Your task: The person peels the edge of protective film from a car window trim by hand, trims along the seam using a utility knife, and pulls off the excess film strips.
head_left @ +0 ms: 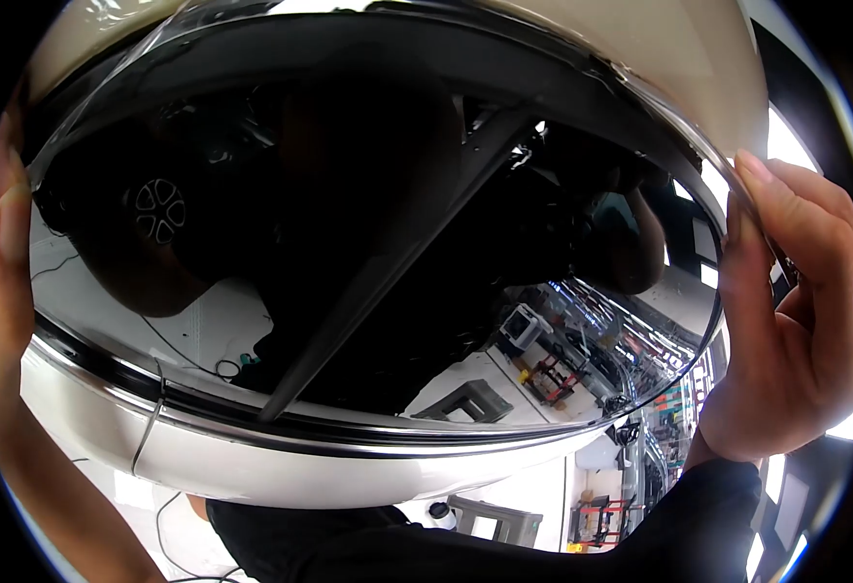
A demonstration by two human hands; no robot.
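Note:
Dark glossy car windows (203, 126) fill the middle, split by a slanted pillar (397, 257) and mirroring the room. At the right end of the window line, my right hand (791, 301) pinches a thin shiny strip (684, 121) between thumb and fingers. That strip curves along the upper edge of the glass, below the beige roof panel (679, 49). My left hand (4, 262) is at the far left edge of the view, its thumb and a finger closed at the window's left end; what lies between them is too small to make out.
Below the glass runs bright trim above the white door panel (349, 476). On the floor are a dark cable (159, 530) and a grey frame-like part (504, 520). A red rack (601, 520) stands at the lower right.

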